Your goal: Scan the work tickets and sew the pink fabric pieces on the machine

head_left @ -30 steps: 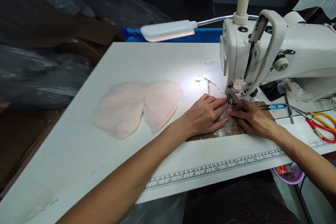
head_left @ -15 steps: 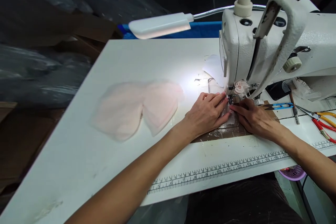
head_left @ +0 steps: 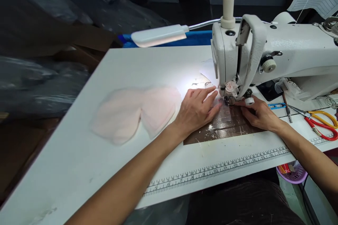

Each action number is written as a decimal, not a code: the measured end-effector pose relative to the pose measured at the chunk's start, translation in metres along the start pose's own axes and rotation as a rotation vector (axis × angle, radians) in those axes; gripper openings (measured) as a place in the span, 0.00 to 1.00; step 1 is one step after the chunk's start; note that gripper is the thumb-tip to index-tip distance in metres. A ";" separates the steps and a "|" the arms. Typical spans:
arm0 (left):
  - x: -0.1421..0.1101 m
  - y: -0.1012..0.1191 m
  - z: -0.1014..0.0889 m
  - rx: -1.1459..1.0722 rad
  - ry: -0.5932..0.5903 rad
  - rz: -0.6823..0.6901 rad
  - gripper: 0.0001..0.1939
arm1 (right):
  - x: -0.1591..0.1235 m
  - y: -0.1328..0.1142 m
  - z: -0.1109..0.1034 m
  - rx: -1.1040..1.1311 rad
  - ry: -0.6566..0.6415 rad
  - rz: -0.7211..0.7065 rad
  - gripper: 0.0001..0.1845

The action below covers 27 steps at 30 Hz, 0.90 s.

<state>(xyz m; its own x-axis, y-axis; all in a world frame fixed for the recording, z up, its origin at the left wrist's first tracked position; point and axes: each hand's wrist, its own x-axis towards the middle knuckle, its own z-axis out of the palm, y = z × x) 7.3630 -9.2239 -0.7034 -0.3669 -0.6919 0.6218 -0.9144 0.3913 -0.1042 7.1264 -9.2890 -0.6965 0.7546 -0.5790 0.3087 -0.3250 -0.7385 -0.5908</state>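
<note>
A white sewing machine [head_left: 232, 52] stands on the right, its presser foot [head_left: 229, 100] low over the bed. A small piece of sheer, pale fabric [head_left: 224, 114] lies beside and below the foot. My left hand [head_left: 198, 107] rests flat on the left of the foot, fingers spread, fingertips on the fabric. Close to the foot's right side is my right hand [head_left: 257, 114], index finger stretched toward it and thumb apart below. The machine head partly covers those fingertips. A pale pink fabric rosette [head_left: 231, 87] hangs at the needle area.
Two-lobed sheer pink fabric [head_left: 126, 112] lies on the white table [head_left: 87, 154]. A brown plate [head_left: 211, 135] surrounds the sewing spot. Right of my hand are blue thread snips [head_left: 276, 106] and red-and-yellow-handled scissors [head_left: 320, 119]. A lamp [head_left: 160, 35] reaches over the table's back; a purple basket [head_left: 295, 174] sits below.
The camera view has shifted, so the machine appears lower and farther left. My hands have spread farther apart around the presser foot, showing more of the brown plate and sheer fabric.
</note>
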 end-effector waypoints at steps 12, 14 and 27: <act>0.007 -0.008 -0.023 -0.256 -0.196 0.148 0.12 | -0.002 0.003 0.009 -0.020 0.020 -0.009 0.18; 0.004 -0.004 -0.021 -0.415 -0.265 0.150 0.12 | -0.003 0.003 0.012 -0.035 0.000 -0.050 0.18; 0.000 -0.008 -0.007 -0.734 -0.207 -0.008 0.11 | -0.007 0.002 0.012 -0.100 -0.105 -0.134 0.20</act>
<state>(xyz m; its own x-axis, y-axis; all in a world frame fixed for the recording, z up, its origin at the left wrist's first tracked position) 7.3717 -9.2228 -0.6972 -0.4513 -0.7680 0.4544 -0.5955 0.6384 0.4877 7.1274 -9.2829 -0.7088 0.8486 -0.4381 0.2966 -0.2692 -0.8401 -0.4709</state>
